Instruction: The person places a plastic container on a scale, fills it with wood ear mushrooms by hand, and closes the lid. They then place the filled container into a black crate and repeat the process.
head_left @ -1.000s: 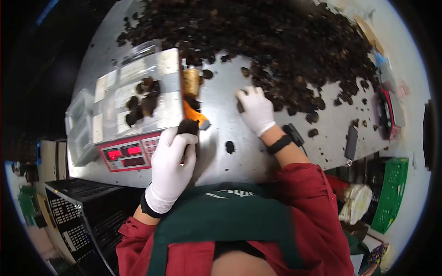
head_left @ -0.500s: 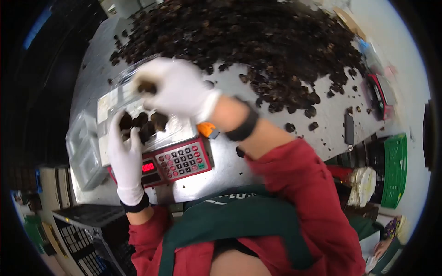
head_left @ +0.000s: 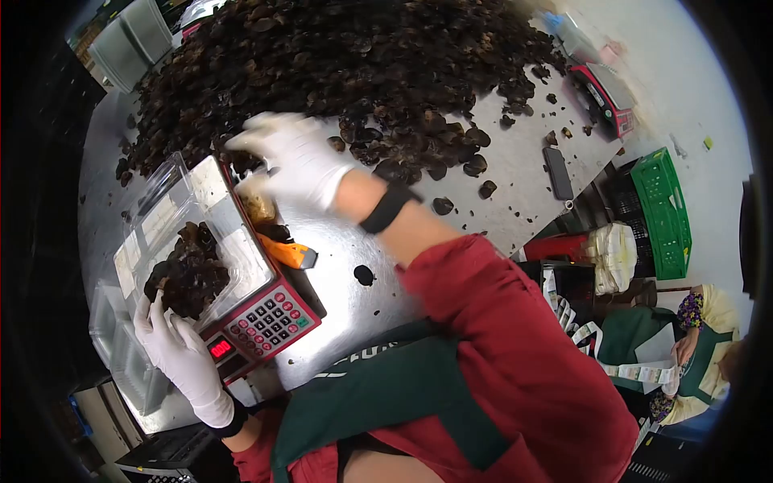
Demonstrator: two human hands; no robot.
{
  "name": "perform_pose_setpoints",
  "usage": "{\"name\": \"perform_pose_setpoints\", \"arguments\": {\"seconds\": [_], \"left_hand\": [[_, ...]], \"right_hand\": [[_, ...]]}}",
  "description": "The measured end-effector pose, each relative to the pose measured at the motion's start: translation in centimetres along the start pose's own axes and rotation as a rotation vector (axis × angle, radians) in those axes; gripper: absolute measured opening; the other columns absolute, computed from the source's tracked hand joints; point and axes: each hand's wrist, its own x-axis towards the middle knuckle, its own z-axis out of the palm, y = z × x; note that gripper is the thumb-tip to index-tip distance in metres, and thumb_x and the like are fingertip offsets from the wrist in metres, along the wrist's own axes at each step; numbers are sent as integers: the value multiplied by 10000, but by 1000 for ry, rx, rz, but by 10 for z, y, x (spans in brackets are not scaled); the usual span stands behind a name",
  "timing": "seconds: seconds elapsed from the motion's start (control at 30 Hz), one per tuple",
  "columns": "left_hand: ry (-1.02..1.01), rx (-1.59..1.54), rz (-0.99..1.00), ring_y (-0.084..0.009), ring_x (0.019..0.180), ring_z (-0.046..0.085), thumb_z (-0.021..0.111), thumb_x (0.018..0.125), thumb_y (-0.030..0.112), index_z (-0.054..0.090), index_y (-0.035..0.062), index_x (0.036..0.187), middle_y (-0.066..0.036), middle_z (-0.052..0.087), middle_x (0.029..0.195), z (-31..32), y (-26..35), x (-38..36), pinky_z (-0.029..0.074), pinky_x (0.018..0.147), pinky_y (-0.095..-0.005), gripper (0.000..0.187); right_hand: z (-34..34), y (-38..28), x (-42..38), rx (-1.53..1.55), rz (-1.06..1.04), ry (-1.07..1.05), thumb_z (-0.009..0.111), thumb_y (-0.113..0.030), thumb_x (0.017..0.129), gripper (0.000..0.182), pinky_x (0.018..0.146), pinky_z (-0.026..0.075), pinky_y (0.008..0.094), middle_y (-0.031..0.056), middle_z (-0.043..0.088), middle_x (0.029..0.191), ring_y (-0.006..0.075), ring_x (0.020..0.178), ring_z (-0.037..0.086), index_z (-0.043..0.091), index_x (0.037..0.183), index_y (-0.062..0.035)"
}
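Note:
My left hand (head_left: pixel 181 354), in a white glove, has its fingers apart against the near side of a dark brown mushroom pile (head_left: pixel 189 274). That pile lies in a clear plastic container (head_left: pixel 233 262) on a red scale (head_left: pixel 270 322) with a lit display. My right hand (head_left: pixel 298 161), gloved too and blurred by motion, reaches over the near edge of a large heap of mushrooms (head_left: pixel 346 64). Its thumb and fingers look apart, with dark pieces between them. Below it an orange-handled tool (head_left: pixel 286 252) lies beside the scale.
Stacked clear containers (head_left: pixel 129 346) stand left of the scale. On the right are a dark phone-like slab (head_left: pixel 557 173), another red scale (head_left: pixel 604 101) and a green crate (head_left: pixel 660 213). A person's hand (head_left: pixel 687 346) holds a label strip at lower right.
The view has turned and shifted. My right hand has moved from above the scale, where it held a mushroom, to the heap. More mushrooms now show in the container by my left hand.

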Motion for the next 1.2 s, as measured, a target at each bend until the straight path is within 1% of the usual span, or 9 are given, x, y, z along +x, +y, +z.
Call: {"name": "perform_pose_setpoints", "arguments": {"seconds": [0.07,0.17,0.43,0.53,0.7,0.73,0.87,1.03,1.2], "left_hand": [[36,-45,-39,-347,1202,511,516,872,-54,552,-4,1287,-192,488,1332,1,0,-1,418,1020,-419,420],[51,-90,-118,-347,1276,471,519,913,-11,531,-13,1308,-186,487,1362,-2,9,2,375,1072,-423,396],[284,-94,87,-354,1304,478,530,875,-84,527,-2,1338,-192,468,1418,-4,59,-14,382,1083,-456,470],[77,-287,395,-325,1195,563,575,758,-120,582,-11,1255,-180,543,1324,7,85,-36,472,960,-429,509],[-287,-502,586,-330,1021,635,610,664,-114,624,23,1136,-144,642,1131,48,120,-56,508,891,-411,491],[-345,-474,612,-293,1049,623,620,701,-62,618,45,1165,-104,621,1143,57,120,-63,492,884,-414,476],[-384,-507,600,-270,1039,622,637,720,-44,617,67,1127,-79,621,1126,72,129,-77,484,866,-395,422],[-436,-492,600,-271,1022,621,646,734,-26,612,76,1122,-77,622,1129,71,138,-74,479,851,-390,402],[-422,-483,599,-254,1027,619,662,727,-33,605,91,1131,-58,620,1132,73,143,-75,480,852,-378,426]], "right_hand": [[-6,78,-37,-595,297,43,731,-487,722,590,953,382,572,74,524,1343,272,1268,458,637,1258,-257],[-28,132,-89,-660,589,-115,667,-541,808,677,1047,339,615,128,390,1521,323,1413,337,515,1412,-277],[-42,77,-143,-101,174,-358,660,-474,842,580,1142,257,583,198,379,1514,373,1416,346,535,1377,-287],[-85,96,-124,-186,120,-15,666,-340,818,390,855,523,440,116,621,1182,325,1030,609,659,1168,-169],[-93,163,-166,-541,498,-96,680,-466,825,613,1118,261,592,154,419,1499,385,1371,378,541,1388,-269],[-91,162,-175,-519,409,-93,702,-438,821,611,1110,301,569,160,413,1501,392,1357,395,545,1385,-263],[-90,133,-199,-385,241,81,707,-167,836,274,872,528,338,60,602,1252,269,1084,610,692,1110,-164],[-103,124,-200,-12,355,391,658,-58,903,105,795,532,286,73,689,987,192,888,671,715,990,-47],[-138,117,-199,901,994,397,591,-178,994,187,567,478,238,41,720,908,94,691,628,717,1037,-47]]}}
